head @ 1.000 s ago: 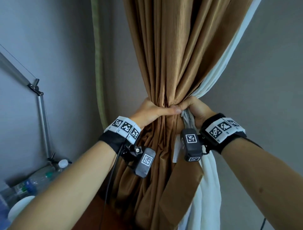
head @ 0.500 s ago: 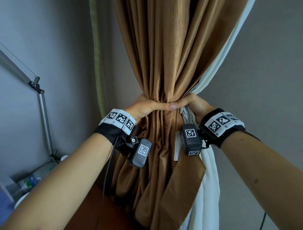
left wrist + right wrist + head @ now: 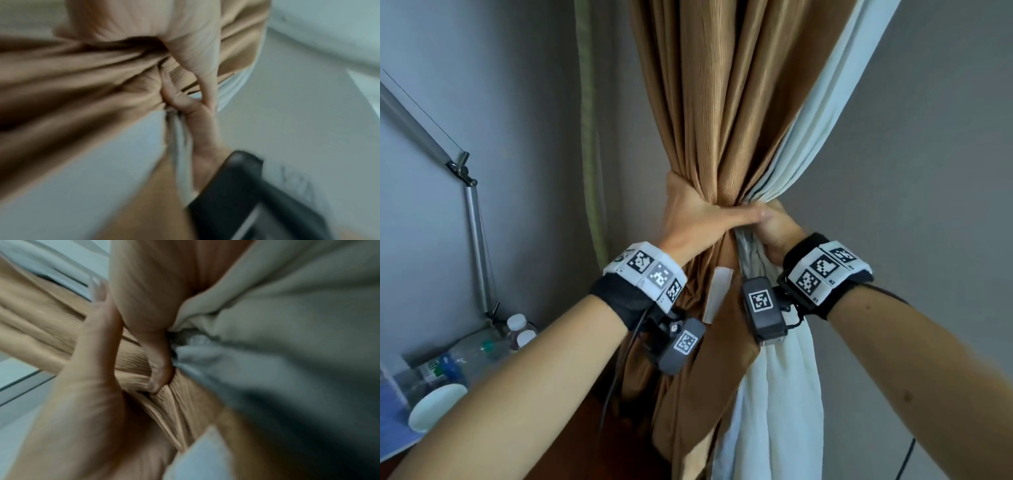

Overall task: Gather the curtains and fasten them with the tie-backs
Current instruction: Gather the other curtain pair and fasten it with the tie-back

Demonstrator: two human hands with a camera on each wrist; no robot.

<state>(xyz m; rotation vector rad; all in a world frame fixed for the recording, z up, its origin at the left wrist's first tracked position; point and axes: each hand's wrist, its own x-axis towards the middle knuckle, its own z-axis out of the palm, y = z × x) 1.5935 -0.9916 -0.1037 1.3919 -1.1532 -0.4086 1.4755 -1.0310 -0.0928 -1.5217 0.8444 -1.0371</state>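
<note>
Item: my left hand and right hand clenched the curtain bundle; any slackening risked folds spilling before tie-back fastened.

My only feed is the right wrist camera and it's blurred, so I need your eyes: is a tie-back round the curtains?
Observer: A smooth brown band shows at the left edge of the brown curtain, just above the left hand that grips it. I cannot tell whether it is fastened.
Operator: How do the two hands sit?
Observer: At the same height. The right hand grips the white curtain against the brown one.
Operator: Anything near the left elbow?
Observer: Plastic bottles and a white bowl sit low on the left, beyond the forearm.
</note>
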